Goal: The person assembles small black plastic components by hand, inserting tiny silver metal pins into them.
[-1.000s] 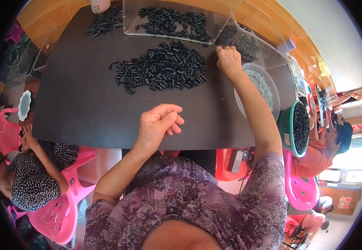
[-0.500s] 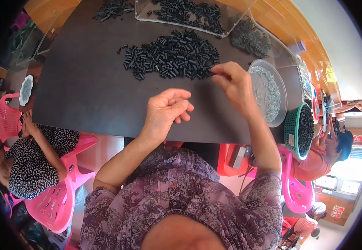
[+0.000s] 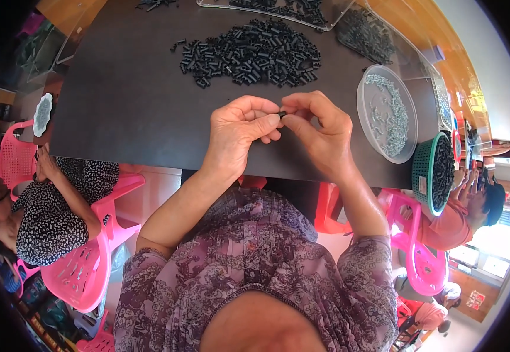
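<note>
A small black piece is held between the fingertips of the two hands, just above the table and near its front edge. The right hand pinches it between thumb and forefinger. The left hand meets it from the other side, fingers curled and thumb and forefinger drawn together at the piece; whether they grip it or something smaller is hidden.

Beyond the hands lies a loose pile of black parts, short and tube-like. Behind that, cut off by the upper edge of the view, a clear tray carries more of them, and dark parts also show in a clear container to its right.

To the right of the hands a round translucent dish contains small silvery pieces, heaped mostly along its right side. Near the table's right corner is a green basket full of black parts. A pale label shows on the basket's side, its print too small to read. On the far wall at right, a red-and-white sheet bears markings too blurred to make out.

At left, a person in a black-and-white patterned garment sits on a pink chair.
</note>
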{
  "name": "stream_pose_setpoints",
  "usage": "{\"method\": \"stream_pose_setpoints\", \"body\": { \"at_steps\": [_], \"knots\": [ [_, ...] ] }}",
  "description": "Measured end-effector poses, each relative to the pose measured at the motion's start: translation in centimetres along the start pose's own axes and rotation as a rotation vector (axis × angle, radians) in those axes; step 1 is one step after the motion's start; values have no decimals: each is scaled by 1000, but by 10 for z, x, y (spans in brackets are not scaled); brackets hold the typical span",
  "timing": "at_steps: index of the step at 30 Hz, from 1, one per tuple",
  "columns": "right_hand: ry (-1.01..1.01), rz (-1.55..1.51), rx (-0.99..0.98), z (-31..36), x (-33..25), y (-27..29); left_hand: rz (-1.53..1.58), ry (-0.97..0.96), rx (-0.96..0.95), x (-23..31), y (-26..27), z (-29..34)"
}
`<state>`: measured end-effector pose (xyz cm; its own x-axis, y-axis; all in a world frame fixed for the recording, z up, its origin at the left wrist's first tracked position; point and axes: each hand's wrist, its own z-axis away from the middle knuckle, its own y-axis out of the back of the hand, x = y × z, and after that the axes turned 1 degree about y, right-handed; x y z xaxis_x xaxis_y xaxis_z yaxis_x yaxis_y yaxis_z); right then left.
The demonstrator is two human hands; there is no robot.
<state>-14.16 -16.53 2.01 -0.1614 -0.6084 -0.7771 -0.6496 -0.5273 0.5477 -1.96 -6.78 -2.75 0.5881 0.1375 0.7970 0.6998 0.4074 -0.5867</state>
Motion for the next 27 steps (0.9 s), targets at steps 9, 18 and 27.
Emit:
{"method": "stream_pose_setpoints", "body": {
  "at_steps": [9,18,27],
  "knots": [
    [294,171,126,8,4,-9,-53,44,-39,4,1,7],
    [359,176,162,12,3,-11,-84,28,-60,1,4,11],
    [351,167,178,17,0,-1,143,147,-125,0,2,7]
  ]
}}
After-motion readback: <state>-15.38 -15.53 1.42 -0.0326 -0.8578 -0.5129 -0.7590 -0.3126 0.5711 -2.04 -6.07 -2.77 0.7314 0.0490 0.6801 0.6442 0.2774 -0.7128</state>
